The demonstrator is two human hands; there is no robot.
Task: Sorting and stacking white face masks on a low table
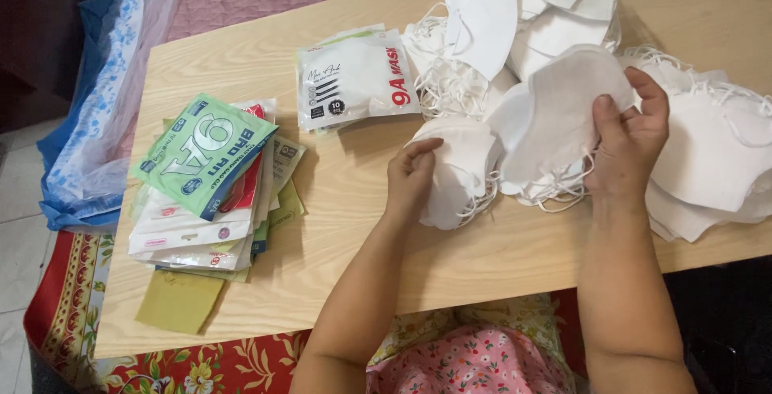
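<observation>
L hand [412, 170]: fingers curled, resting on top of a small stack of white masks [460, 170] near table centre; thumb side on the upper mask, can't tell if it pinches or just presses.
R hand [629, 146]: grips a bundle of white masks [555, 116], thumb in front, fingers wrapped over the right edge; bundle held tilted, just above the table, ear loops hanging under it.
Stack vs bundle: side by side, edges touching or overlapping; can't tell which.
Loose mask pile [708, 153]: spreads behind and to the right of the R hand, up to the far table edge; tangle of white ear loops [450, 84] in the middle of it.
Flat pouches, centre [354, 76]: a few white printed packs w/ red lettering, lying just left of the loop tangle, apart from both hands.
Pouch stack, left [211, 185]: green-and-white pack on top, askew; more packs fanned beneath; well apart from L hand.
Table [515, 257]: light wood top, bare strip along the near edge.
Floor side: patterned red cloth [201, 366] under the table, blue-white plastic bag [96, 121] at left.
</observation>
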